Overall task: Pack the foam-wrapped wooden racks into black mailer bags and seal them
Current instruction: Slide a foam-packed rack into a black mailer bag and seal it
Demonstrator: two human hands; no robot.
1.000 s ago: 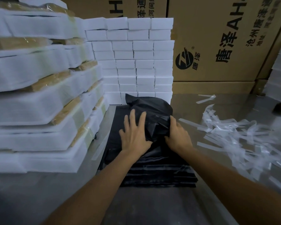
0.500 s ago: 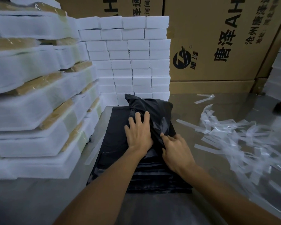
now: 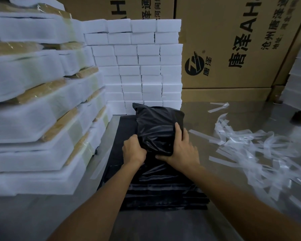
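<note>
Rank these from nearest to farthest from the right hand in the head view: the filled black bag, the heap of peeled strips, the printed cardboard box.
1. Filled black bag: gripped by the right hand.
2. Heap of peeled strips: on the table, to its right.
3. Printed cardboard box: against the back, beyond the table.

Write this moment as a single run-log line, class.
step: handling filled black mailer bag | left hand: grips near-left corner | right hand: holds near-right edge | bag rests on stack of flat mailer bags | peeled strips at right
</note>
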